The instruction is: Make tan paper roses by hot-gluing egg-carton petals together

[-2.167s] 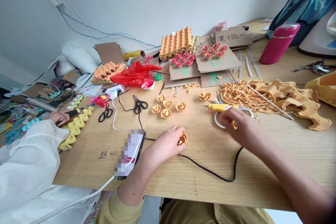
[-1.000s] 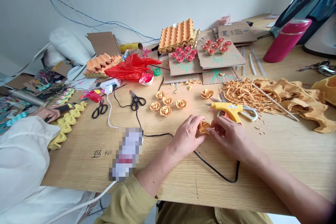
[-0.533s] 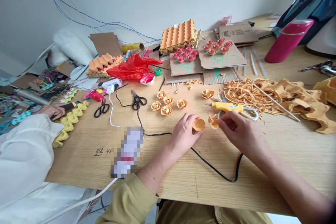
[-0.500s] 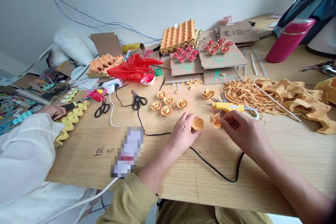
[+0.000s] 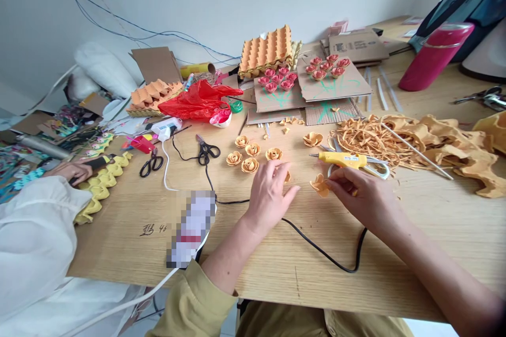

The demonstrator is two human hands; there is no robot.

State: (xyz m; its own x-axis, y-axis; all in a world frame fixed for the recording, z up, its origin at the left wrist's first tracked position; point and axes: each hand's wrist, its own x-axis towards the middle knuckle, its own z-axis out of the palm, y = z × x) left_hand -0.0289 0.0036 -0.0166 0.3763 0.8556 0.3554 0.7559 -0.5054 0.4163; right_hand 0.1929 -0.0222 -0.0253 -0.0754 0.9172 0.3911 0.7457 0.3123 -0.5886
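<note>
1. Five roses (image 5: 250, 165) look finished.
2. Nearer the front edge of the worktop (image 5: 276, 274), the right hand (image 5: 358, 192) pinches a petal piece (image 5: 319, 185).
3. The left hand (image 5: 269, 196) spreads its fingers wide; the cup (image 5: 288, 176) behind, mostly hidden, looks unfinished.

red plastic bag (image 5: 201, 100) = reference, sits on the tabletop (image 5: 328, 289). Small green round item (image 5: 236, 106) just right of it, yellow tube (image 5: 194, 70) right behind, brown cardboard (image 5: 156, 71) standing behind-left. White power strip (image 5: 166, 127) just front-left of it. Black-handled scissors (image 5: 204, 152) in front, phone (image 5: 190, 226) further forward, screen pixelated. Magenta bottle (image 5: 435, 60) and dark blue bag (image 5: 470, 10) well off to its right
</note>
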